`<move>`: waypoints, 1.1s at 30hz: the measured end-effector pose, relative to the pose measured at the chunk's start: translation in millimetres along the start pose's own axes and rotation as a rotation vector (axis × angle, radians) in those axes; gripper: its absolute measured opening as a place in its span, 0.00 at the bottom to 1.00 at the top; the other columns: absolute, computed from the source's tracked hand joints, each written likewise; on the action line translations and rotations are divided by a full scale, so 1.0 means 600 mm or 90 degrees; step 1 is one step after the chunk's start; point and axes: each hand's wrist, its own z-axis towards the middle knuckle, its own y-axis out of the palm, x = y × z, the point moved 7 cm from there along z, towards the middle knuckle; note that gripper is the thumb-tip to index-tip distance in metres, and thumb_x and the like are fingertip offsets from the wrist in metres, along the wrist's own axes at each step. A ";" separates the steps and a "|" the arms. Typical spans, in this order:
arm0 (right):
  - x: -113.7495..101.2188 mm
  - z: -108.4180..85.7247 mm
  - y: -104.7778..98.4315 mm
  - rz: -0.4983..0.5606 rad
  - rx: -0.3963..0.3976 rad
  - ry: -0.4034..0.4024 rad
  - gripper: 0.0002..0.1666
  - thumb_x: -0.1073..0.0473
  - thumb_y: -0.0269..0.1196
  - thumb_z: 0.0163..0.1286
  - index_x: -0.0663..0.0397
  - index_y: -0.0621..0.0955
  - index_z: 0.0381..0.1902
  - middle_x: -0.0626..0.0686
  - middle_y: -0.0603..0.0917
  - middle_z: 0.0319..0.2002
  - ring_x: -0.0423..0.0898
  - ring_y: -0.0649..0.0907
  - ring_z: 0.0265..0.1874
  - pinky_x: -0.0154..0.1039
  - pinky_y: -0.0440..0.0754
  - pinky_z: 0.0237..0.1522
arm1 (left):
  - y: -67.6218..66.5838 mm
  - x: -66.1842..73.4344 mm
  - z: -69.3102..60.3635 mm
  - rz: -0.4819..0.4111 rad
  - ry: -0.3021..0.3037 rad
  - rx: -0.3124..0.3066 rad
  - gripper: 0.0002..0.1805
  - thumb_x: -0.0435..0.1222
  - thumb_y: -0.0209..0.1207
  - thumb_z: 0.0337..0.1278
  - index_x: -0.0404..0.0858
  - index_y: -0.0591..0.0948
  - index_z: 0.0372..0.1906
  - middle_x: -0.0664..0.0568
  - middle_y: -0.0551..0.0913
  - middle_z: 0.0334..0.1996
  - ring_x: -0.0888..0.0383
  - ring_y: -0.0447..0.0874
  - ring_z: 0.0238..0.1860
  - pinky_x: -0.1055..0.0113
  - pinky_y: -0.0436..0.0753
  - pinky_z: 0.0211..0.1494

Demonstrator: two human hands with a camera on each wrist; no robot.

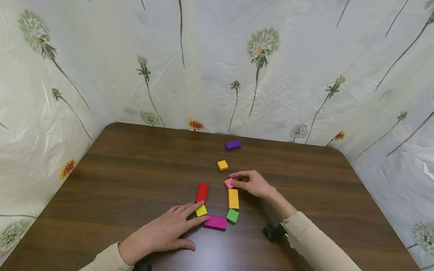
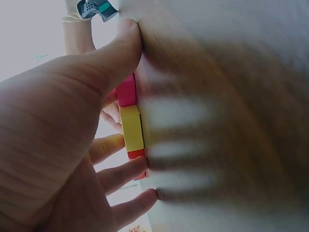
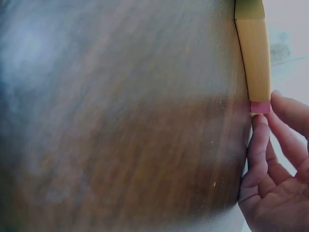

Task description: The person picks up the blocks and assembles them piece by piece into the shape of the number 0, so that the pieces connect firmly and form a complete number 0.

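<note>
With its fingers spread, my left hand [image 1: 164, 229] rests at the near left end of a row of coloured blocks. Its fingertips touch the yellow block [image 1: 201, 210] and the left end of the magenta block [image 1: 215, 223]. A red block [image 1: 202, 192] extends away beyond the yellow one. On the other side, my right hand [image 1: 254, 183] pinches the small pink block [image 1: 228, 183] between thumb and fingers. That pink block sits at the far end of the orange-yellow block [image 3: 256, 60]. A green block [image 1: 232, 216] lies between the orange-yellow and magenta blocks.
Farther back on the brown wooden table [image 1: 152, 158] lie a small orange-yellow block [image 1: 222, 165] and a purple block [image 1: 233, 145]. A flowered curtain [image 1: 210, 75] hangs behind the table. A black wrist device [image 1: 274, 232] shows near the right sleeve.
</note>
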 end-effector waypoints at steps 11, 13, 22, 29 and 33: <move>-0.014 -0.027 -0.011 -0.022 0.074 -0.040 0.18 0.50 0.61 0.72 0.50 0.83 0.55 0.48 0.84 0.44 0.45 0.81 0.36 0.39 0.78 0.37 | -0.001 0.001 -0.002 -0.002 0.003 0.007 0.43 0.61 0.60 0.56 0.55 0.61 0.76 0.45 0.55 0.75 0.46 0.60 0.70 0.44 0.69 0.62; -0.026 -0.042 -0.014 -0.060 0.103 -0.073 0.16 0.51 0.62 0.72 0.50 0.84 0.53 0.47 0.84 0.42 0.43 0.81 0.35 0.39 0.78 0.36 | 0.000 0.001 -0.002 -0.003 0.002 0.004 0.43 0.61 0.60 0.56 0.55 0.60 0.76 0.45 0.55 0.75 0.46 0.60 0.70 0.44 0.69 0.62; -0.084 -0.121 0.007 -0.251 0.137 -0.200 0.16 0.50 0.65 0.68 0.44 0.85 0.51 0.42 0.80 0.46 0.43 0.79 0.47 0.51 0.75 0.49 | -0.002 -0.001 0.000 0.001 -0.001 -0.004 0.44 0.62 0.59 0.55 0.56 0.60 0.76 0.45 0.55 0.75 0.46 0.60 0.70 0.44 0.69 0.62; -0.109 -0.177 0.058 -0.378 0.077 -0.260 0.25 0.39 0.61 0.69 0.42 0.82 0.58 0.50 0.78 0.56 0.47 0.76 0.56 0.55 0.68 0.55 | -0.003 0.001 -0.001 0.002 0.000 -0.003 0.43 0.62 0.58 0.56 0.55 0.60 0.76 0.45 0.54 0.75 0.47 0.60 0.70 0.45 0.69 0.62; -0.116 -0.199 0.082 -0.400 0.040 -0.273 0.29 0.36 0.58 0.70 0.41 0.79 0.62 0.51 0.75 0.60 0.49 0.73 0.60 0.55 0.65 0.58 | -0.002 0.002 -0.002 0.003 0.007 0.003 0.43 0.62 0.58 0.56 0.55 0.61 0.75 0.44 0.55 0.75 0.46 0.61 0.70 0.44 0.69 0.61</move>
